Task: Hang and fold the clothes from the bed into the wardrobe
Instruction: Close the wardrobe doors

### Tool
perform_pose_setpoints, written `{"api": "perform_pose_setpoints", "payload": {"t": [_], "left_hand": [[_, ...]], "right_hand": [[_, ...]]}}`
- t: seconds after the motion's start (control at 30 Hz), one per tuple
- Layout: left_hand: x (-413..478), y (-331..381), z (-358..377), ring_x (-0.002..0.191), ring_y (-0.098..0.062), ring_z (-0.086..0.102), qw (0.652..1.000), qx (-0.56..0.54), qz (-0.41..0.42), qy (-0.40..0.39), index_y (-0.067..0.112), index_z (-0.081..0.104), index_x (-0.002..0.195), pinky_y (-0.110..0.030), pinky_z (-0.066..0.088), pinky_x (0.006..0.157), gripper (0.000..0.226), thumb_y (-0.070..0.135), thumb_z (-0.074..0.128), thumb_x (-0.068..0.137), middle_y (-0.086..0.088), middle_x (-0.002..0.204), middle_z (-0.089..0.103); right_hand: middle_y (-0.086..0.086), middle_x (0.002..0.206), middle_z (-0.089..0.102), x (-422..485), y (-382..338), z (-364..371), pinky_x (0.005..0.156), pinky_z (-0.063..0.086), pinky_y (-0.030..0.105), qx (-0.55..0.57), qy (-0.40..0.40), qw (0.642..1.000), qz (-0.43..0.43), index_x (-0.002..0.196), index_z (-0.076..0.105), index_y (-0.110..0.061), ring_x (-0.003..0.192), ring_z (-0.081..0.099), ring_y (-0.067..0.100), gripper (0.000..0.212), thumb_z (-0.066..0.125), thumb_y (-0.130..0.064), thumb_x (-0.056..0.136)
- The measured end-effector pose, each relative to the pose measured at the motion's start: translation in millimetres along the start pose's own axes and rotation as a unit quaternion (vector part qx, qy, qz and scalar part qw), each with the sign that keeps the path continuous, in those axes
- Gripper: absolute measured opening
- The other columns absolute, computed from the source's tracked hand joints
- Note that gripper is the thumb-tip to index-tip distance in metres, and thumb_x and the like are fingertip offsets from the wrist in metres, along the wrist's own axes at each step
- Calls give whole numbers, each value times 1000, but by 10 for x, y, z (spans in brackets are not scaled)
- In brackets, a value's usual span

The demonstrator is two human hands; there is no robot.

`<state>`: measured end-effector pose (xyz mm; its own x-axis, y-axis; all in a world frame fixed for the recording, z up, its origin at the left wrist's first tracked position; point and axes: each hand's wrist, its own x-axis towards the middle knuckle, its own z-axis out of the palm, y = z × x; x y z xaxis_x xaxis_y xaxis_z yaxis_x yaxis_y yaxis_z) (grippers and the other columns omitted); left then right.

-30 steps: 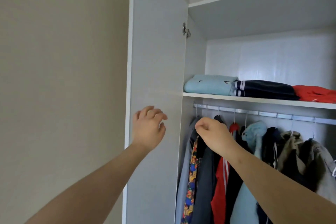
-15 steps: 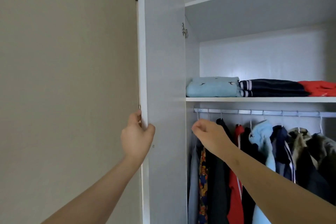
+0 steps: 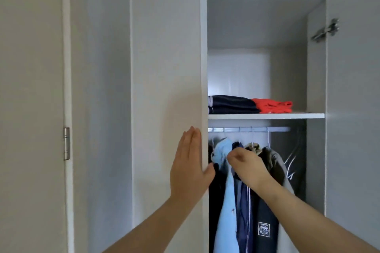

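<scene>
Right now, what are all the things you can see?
left door: one, white, half shut
right door: one, white, open
shelf: one, white, above rail
navy pile: one, on shelf
red pile: one, beside it
rail: one, silver, under shelf
blue top: one, on rail
jacket: one, dark, on rail
coat: one, olive, on rail
hangers: few, white, right of coat
left hand: flat on left door
right hand: curled, at blue top

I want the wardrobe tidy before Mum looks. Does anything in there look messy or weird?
Nothing is broken or spilled. The red clothes on the shelf look rumpled beside the neat navy pile, and a few bare hangers hang slanted at the right.
</scene>
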<state>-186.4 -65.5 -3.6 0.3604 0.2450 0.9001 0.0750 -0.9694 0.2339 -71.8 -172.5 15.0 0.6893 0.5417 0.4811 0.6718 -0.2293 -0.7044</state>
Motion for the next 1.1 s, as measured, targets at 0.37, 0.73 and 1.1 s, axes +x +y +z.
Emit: {"api": "perform_pose_setpoints", "payload": {"t": [0.37,0.73,1.1], "left_hand": [[1015,195,1713,143,-29,-15,937,216,-58,-269,12,-18,146,-50,4,114,92,44,47,90,-7,154,-24],[1304,-36,2426,142,-31,-16,914,299,-45,-269,12,-18,146,-54,3,113,90,45,45,90,-7,153,-26],[1412,195,2192,140,-22,21,961,107,-32,-252,17,15,147,-36,22,111,63,15,42,91,-4,151,24]], "right_hand": [[-15,80,58,483,1174,-899,58,35,10,-33,26,997,72,85,56,-27,74,52,0,16,47,-19,93],[-14,70,60,1273,1604,-909,54,37,1,-41,2,999,36,76,57,-35,60,55,-6,21,52,-19,89],[0,95,65,1118,1376,-988,74,43,19,-40,30,997,55,92,58,-25,88,61,18,12,48,-18,92]]}}
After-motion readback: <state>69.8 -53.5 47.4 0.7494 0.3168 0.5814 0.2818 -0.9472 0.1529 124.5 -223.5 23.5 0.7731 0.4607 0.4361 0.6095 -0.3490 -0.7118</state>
